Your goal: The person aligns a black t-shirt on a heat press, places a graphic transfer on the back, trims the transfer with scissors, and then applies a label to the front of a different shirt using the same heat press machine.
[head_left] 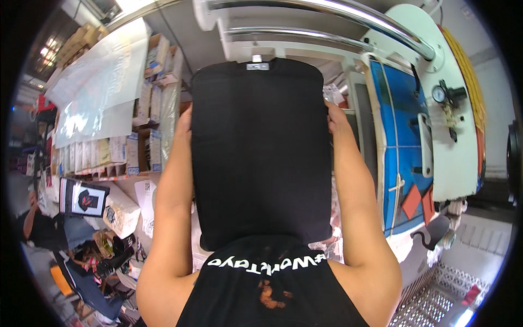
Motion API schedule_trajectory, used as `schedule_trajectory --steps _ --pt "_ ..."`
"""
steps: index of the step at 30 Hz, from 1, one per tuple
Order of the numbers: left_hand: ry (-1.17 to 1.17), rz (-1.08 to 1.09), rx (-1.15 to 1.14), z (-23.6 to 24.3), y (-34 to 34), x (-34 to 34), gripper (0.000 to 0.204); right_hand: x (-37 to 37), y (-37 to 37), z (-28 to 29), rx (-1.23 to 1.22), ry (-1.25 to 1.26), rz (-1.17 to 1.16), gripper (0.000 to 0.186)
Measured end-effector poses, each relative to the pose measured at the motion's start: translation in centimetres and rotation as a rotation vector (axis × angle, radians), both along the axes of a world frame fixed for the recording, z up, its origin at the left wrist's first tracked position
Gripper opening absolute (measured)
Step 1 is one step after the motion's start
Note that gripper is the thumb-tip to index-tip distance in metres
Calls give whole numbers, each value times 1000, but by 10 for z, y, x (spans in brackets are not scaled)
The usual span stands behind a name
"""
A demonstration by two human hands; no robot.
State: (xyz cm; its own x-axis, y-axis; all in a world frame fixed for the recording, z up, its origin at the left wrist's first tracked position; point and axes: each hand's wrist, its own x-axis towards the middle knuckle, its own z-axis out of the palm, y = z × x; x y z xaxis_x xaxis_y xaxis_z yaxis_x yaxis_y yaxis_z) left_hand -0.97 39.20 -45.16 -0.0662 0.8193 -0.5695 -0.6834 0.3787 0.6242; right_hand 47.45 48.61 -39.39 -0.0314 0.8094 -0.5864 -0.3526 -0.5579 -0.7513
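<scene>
A black T-shirt (261,147) is stretched smooth over a flat, round-cornered board in front of me, its neckline with a small label at the far end. At the shirt's left edge, toward the far end, my left hand (187,121) closes on the side of the cloth. Opposite it, my right hand (336,117) grips the right edge at about the same height. Most fingers of both hands are hidden behind the shirt's edges. The near end of the shirt reaches my chest.
Shiny metal rails (327,16) cross beyond the shirt. To the right are a blue panel (403,136) tied with cord and a white machine plate with a pressure gauge (439,94). Boxes under clear plastic sheeting (101,87) and a tablet (84,198) are at left; a person (41,226) is farther left.
</scene>
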Motion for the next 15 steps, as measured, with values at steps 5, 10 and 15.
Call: schedule_trajectory --steps 5,10,15 --pt "170 270 176 0 -8 -38 32 23 9 -13 170 2 -233 47" --pt "299 370 180 14 -13 -33 38 38 19 -42 272 -48 -302 44" --pt "314 385 145 35 -12 -17 34 35 14 -27 198 4 -300 39"
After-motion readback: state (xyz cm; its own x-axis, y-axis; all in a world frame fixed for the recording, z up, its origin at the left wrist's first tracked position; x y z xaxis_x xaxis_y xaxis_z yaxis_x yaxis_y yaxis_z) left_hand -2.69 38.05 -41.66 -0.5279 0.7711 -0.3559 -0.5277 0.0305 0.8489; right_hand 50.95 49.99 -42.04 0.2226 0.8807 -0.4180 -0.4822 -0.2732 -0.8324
